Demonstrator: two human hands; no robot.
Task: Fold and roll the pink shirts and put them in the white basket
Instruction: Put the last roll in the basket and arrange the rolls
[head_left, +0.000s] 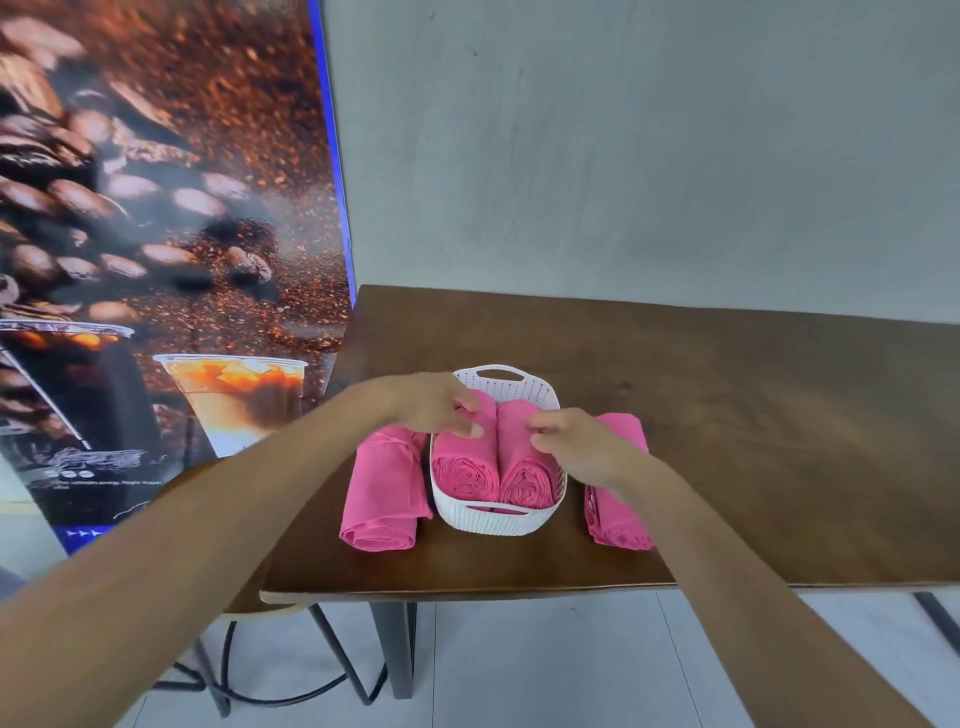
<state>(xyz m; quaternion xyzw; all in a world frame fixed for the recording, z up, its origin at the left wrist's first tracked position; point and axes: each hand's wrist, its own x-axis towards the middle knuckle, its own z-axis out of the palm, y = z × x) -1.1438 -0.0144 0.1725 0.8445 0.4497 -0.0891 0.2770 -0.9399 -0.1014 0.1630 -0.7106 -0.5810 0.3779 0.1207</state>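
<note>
- White basket (496, 522) sits on the brown table (727, 441), near its front edge, handle cut-outs at the far and near ends.
- Inside it: two rolled pink shirts side by side, spiral ends facing you. Left roll (464, 470) touches right roll (524, 480); together they fill the basket's width.
- Your left hand (436, 408) rests over the far end of the left roll, fingers curled onto the fabric; whether they pinch it, cannot tell.
- Your right hand (576, 447) is at the top of the right roll, fingertips bunched against the cloth; a firm grip cannot be confirmed.
- Outside the basket: one folded pink shirt (382, 493) lies flat just left of it, another folded pink shirt (615, 519) just right, partly under your right forearm.
- Far left: coffee-bean poster (156, 234); grey wall (649, 156) behind the table.
</note>
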